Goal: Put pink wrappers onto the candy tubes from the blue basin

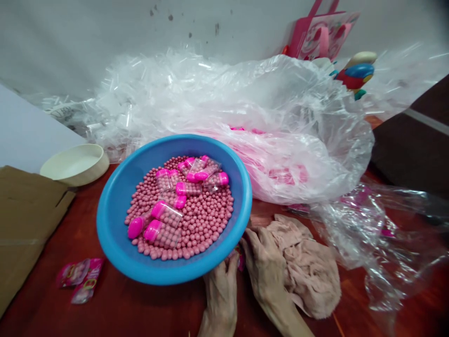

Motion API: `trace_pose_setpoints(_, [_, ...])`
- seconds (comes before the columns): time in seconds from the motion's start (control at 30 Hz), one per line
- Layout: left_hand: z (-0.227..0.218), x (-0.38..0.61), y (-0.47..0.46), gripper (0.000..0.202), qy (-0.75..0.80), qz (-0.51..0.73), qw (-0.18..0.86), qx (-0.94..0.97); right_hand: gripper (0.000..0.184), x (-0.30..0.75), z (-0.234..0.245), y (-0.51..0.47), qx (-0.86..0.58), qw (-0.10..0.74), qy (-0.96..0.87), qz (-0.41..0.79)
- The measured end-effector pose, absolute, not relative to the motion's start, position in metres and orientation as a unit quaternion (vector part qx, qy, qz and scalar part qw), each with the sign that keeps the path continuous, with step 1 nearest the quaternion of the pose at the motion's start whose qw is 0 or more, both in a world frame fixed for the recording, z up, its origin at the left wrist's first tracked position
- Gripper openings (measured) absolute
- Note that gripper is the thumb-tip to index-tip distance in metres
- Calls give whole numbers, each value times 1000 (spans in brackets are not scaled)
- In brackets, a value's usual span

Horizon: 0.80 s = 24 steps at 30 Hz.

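Observation:
A wide blue plastic basin (pixel 115 210) holds a layer of small pink round candies (pixel 208 224). Several clear capsule-shaped containers with bright pink caps (pixel 164 214) lie on top of them, and they appear filled with the same candies. My left hand (pixel 220 299) rests with its fingertips at the basin's near rim. My right hand (pixel 264 267) lies just beside it, fingers spread, against a crumpled pale pink cloth (pixel 308 267). A small pink packet (pixel 239 258) is partly hidden between the hands and the basin.
A large clear plastic bag (pixel 280 140) with pink contents fills the area behind the basin, and loose plastic sheeting lies to the right. On the reddish wooden table (pixel 140 299) are pink wrappers (pixel 80 281), a cream bowl (pixel 75 164) and flattened cardboard (pixel 24 229).

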<state>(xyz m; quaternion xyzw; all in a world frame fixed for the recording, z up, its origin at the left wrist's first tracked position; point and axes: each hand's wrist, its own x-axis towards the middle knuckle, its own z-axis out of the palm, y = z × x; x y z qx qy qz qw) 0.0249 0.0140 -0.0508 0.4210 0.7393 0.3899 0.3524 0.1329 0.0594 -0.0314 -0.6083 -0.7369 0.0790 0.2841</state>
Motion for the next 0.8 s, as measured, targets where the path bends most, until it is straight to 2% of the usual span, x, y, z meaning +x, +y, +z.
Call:
trace_pose_setpoints(0.33, [-41, 27, 16, 18, 749, 394, 338, 412, 19, 134, -27, 59, -598, 304, -736, 86])
trace_pose_setpoints(0.5, [-36, 34, 19, 16, 738, 436, 326, 399, 25, 140, -25, 56, -563, 346, -737, 142])
trace_pose_setpoints(0.57, [-37, 34, 18, 18, 731, 450, 333, 389, 26, 144, -22, 53, -565, 364, -721, 171])
trace_pose_setpoints(0.7, [-34, 29, 7, 22, 718, 472, 364, 358, 12, 154, -15, 46, -567, 399, -684, 226])
trace_pose_setpoints(0.8, [-23, 26, -1, 27, 700, 485, 407, 331, 16, 159, -10, 41, -570, 410, -667, 249])
